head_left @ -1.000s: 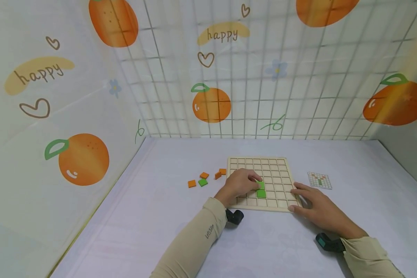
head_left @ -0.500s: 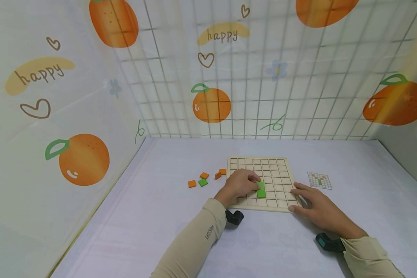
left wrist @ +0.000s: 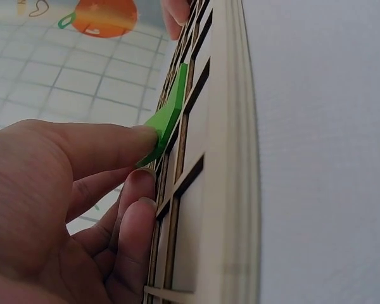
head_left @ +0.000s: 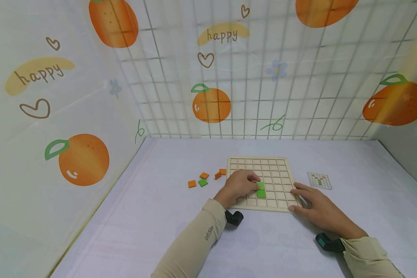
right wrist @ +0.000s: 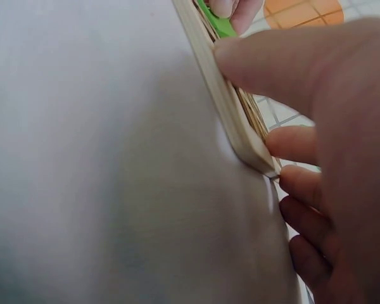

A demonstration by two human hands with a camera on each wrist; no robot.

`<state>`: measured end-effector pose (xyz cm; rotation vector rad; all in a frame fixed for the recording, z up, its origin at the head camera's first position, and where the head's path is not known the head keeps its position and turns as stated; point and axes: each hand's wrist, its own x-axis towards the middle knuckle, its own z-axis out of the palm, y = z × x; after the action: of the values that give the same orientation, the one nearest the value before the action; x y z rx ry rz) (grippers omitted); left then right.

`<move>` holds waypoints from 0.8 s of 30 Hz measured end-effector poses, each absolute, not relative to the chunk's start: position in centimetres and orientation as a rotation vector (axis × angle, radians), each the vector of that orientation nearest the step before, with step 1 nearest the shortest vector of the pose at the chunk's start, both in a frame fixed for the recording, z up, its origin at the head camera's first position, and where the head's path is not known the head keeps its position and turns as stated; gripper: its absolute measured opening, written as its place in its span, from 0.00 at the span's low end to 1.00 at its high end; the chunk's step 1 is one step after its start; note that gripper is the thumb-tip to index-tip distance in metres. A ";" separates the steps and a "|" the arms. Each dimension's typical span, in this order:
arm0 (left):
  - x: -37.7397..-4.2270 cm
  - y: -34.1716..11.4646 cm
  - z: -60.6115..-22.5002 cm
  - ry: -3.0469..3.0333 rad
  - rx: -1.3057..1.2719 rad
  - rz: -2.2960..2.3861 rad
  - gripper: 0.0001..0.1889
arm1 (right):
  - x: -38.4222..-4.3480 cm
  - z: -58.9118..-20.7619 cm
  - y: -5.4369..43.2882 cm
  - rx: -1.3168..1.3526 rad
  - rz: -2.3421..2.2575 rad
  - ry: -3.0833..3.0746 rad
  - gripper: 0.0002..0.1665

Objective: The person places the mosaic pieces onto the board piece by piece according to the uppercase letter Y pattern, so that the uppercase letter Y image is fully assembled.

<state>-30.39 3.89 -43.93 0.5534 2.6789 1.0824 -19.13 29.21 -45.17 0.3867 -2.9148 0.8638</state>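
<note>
My left hand (head_left: 241,182) is over the middle of a light wooden grid board (head_left: 278,174), pinching a square green tile (head_left: 261,185). In the left wrist view its thumb lies against green (left wrist: 171,114) that slants up from the grid. A second green tile (head_left: 261,194) sits in the cell just nearer to me. At the board's right side, my right hand (head_left: 319,208) rests with thumb and fingers spread along the edge. The right wrist view shows that thumb on the wooden rim (right wrist: 225,104) and the fingers near the corner.
Left of the board lie several orange tiles (head_left: 192,183) and a loose green tile (head_left: 203,182). One orange tile (head_left: 217,175) leans on edge near the frame. A small printed pattern card (head_left: 320,180) lies to the right on the white tablecloth (head_left: 142,216).
Hardly anything differs. My left fingertips have shifted very slightly left at the green tile; the right hand and the board stay put.
</note>
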 end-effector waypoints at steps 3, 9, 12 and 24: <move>-30.4 3.8 -43.8 2.690 0.568 1.065 0.06 | -19.2 -45.2 29.2 0.390 0.866 -2.911 0.40; -30.4 3.7 -43.8 2.679 0.589 1.091 0.06 | -19.2 -45.0 29.1 0.379 0.861 -2.919 0.40; -30.3 3.5 -43.9 2.631 0.586 1.175 0.07 | -19.2 -45.0 29.0 0.373 0.863 -2.927 0.41; -28.6 0.2 -42.8 2.475 0.597 1.529 0.11 | -19.0 -45.1 29.1 0.394 0.857 -2.917 0.40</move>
<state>-28.57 0.17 -42.82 0.5966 2.4749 1.5292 -19.03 29.09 -45.11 0.3944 -2.9169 0.8572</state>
